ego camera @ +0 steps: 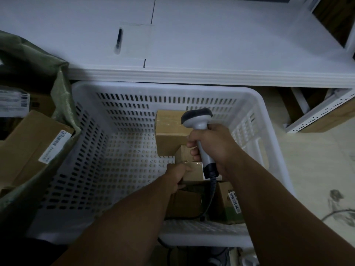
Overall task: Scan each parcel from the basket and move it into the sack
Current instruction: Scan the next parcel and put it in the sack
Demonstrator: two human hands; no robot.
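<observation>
Right hand (215, 144) has its fingers wrapped tight round the scanner (197, 120) handle, head hanging over the taped parcel (169, 131) toward the far right of the basket (269, 116). Left hand (175, 178) is in, fingers curled on the small parcel (193, 169) just nearer. The sack (61, 96) sits against the basket's left rim, boxes (32, 143) inside.

The small brown cardboard parcel (193, 169) gripped by the left hand (175, 178) is partly hidden behind the grey-and-black handheld scanner (199, 123) and the right hand (211, 144) holding it. Below that grip, the forearm covers part of a white label (234, 201), its print unreadable. Far left of both grips, the olive-green woven sack (61, 89) runs off the edge.
</observation>
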